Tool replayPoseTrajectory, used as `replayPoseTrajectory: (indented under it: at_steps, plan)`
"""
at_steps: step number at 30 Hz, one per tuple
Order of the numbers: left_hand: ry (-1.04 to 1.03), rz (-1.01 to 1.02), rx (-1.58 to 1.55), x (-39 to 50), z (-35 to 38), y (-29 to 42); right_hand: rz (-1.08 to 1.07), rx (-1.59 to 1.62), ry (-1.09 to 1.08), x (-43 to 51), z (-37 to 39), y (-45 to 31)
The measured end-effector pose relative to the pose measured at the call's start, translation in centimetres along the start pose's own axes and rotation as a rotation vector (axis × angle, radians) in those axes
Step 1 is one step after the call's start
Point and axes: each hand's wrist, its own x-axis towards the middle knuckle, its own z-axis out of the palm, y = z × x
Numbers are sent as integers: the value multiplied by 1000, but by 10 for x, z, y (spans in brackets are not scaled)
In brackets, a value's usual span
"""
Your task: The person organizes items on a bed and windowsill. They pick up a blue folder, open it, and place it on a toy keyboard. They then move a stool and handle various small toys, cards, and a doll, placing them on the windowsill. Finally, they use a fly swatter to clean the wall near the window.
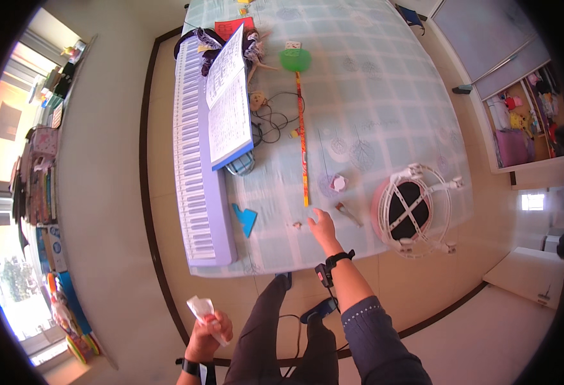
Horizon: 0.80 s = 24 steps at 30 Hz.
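My left hand [210, 334] is closed around a crumpled white tissue or paper [201, 308], low in front of me and off the table. A bit of red shows between its fingers. Over the near edge of the table, my right hand [323, 229] reaches forward with its fingers apart and nothing visible in them. Just left of its fingertips lies a small brownish scrap [297, 225]. Beyond them ends a long red-and-yellow stick [303, 144], whose far end meets a green round piece [295, 60]. A small brush-like tool [348, 214] lies to the right.
A lilac electronic keyboard [226, 226] lines the table's left side, with an open book [229, 106] leaning over it. Nearby are a blue plastic piece [245, 220], a black cable [277, 120] and a small pinkish-white container [338, 183]. A white wheeled round frame [409, 211] sits at the right edge.
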Motion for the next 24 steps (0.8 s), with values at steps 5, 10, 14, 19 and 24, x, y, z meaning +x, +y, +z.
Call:
replayPoseTrajectory:
  at_steps: [5,10,14,19,24]
  plan:
    - [74,-31,-101,26,-28,20,159,-72,60,73,41,-26]
    - [114,-56,-142,45,-36,27,334,-264,-25,109,41,-30]
    - [138,-73,-132,48,-26,30,177,-208,-69,98,15,-29]
    - [108,-48,-86,47,-6,25,122,-82,-69,15,-39,-56]
    - [105,31,-85,27,20,-3,-59,122,-130,-98,-100,-89]
